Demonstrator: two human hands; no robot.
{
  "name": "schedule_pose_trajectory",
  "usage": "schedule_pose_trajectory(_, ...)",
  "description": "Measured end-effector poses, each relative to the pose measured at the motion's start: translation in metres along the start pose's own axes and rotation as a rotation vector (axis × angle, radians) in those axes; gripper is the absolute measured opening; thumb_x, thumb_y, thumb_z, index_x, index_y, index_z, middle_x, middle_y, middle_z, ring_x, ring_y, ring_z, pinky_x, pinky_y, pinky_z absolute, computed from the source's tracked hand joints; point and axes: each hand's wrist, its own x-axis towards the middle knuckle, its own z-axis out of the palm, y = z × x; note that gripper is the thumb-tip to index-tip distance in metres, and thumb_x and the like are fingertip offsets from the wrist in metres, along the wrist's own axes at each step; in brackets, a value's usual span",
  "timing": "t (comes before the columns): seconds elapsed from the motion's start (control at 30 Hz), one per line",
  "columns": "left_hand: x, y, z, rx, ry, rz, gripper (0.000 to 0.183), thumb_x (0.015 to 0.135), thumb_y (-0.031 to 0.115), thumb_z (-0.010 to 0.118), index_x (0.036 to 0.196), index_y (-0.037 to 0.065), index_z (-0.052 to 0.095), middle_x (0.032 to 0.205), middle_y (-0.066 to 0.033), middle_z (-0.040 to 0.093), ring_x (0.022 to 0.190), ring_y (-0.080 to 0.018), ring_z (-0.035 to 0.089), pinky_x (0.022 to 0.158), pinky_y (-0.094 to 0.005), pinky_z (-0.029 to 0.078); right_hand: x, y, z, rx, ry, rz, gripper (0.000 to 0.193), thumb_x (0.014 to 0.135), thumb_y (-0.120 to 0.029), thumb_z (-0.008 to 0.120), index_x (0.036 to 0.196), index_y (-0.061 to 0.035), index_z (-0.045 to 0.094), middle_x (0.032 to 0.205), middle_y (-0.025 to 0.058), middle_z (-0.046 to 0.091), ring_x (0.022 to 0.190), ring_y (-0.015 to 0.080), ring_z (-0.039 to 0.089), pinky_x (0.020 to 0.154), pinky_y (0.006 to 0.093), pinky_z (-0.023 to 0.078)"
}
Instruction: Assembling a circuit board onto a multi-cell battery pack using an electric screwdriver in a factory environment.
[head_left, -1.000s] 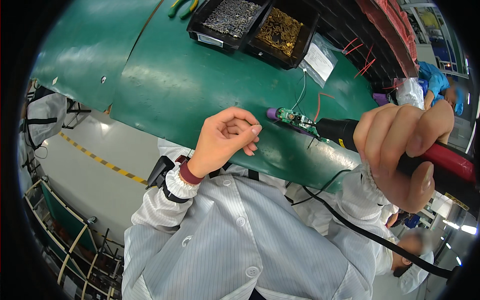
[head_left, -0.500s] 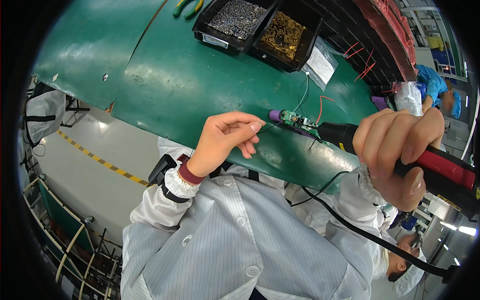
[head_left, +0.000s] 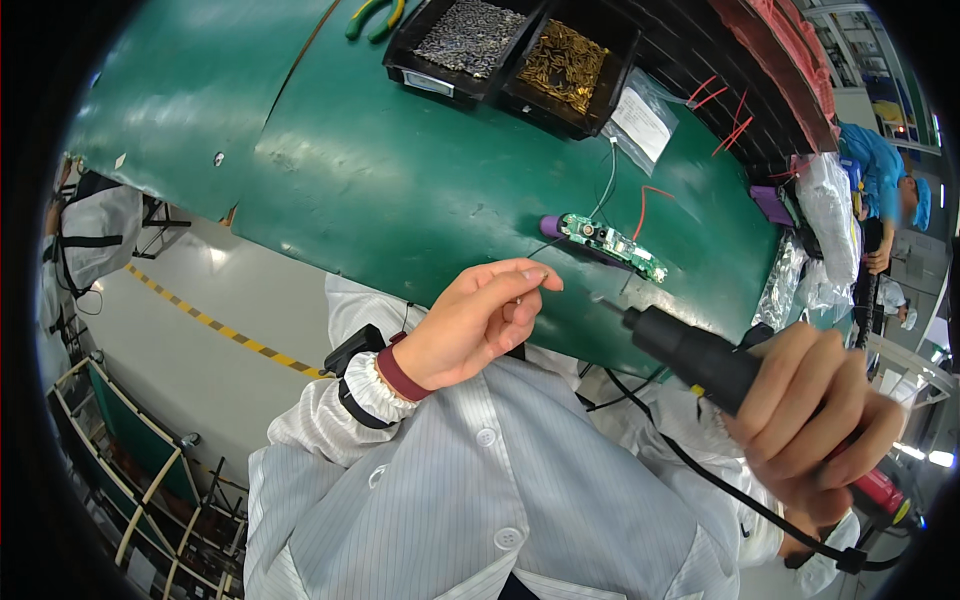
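Note:
My right hand (head_left: 815, 415) is wrapped around a black and red electric screwdriver (head_left: 695, 355). Its thin bit points left, apart from the circuit board and toward my left hand. My left hand (head_left: 480, 320) has its fingers bent together near the bench edge; a tiny item seems to show between them, too small to name. Just beyond lies a green circuit board (head_left: 610, 243) on a purple cylindrical cell (head_left: 550, 227). A red wire (head_left: 643, 208) and pale wires rise from the board, and a dark wire runs from its left end toward my left fingertips.
At the back stand a black bin of silver screws (head_left: 470, 38) and one of brass-coloured pieces (head_left: 565, 65). Beside them are a bag with a paper label (head_left: 643, 125) and green-handled pliers (head_left: 375, 18). A black cord (head_left: 690, 465) hangs by my right arm. Another person in blue (head_left: 875, 165) is at far right.
The screwdriver has come off the board, moving toward me with my right hand. My left hand has shifted slightly right and nearer, its fingers curling more. The board stays in place.

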Motion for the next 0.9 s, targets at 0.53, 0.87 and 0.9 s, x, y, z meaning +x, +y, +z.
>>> schedule_pose_trajectory(0.53, 0.021, -0.023, -0.006, 0.363, 0.048, 0.139, 0.016, 0.105, 0.014, 0.053, 0.104, 0.002, 0.065, 0.086, -0.0043, 0.067, 0.068, -0.0077, 0.058, 0.057, -0.0235, 0.041, -0.046, 0.014, 0.000, 0.015, 0.085, -0.033, 0.026, 0.096, -0.019, 0.074, 0.089, -0.0028, 0.054, 0.066, 0.0076, 0.060, 0.050, 0.0204, 0.057, 0.047, 0.0346, 0.050)
schedule_pose_trajectory(0.87, 0.022, -0.023, -0.001, 0.517, 0.130, 0.078, 0.018, 0.105, 0.015, 0.062, 0.109, 0.001, 0.071, 0.093, -0.0025, 0.070, 0.075, -0.0051, 0.056, 0.063, -0.0200, 0.044, -0.056, 0.010, -0.006, -0.010, 0.142, -0.046, 0.025, 0.096, -0.020, 0.073, 0.089, -0.0043, 0.054, 0.065, 0.0053, 0.059, 0.049, 0.0176, 0.057, 0.047, 0.0320, 0.049)
schedule_pose_trajectory(0.9, 0.022, -0.022, 0.001, 0.518, 0.130, 0.076, 0.018, 0.105, 0.015, 0.062, 0.109, 0.001, 0.071, 0.093, -0.0025, 0.070, 0.075, -0.0051, 0.056, 0.063, -0.0200, 0.044, -0.056, 0.009, -0.007, -0.010, 0.144, -0.047, 0.025, 0.096, -0.020, 0.073, 0.089, -0.0043, 0.054, 0.065, 0.0053, 0.059, 0.049, 0.0176, 0.057, 0.047, 0.0320, 0.049)
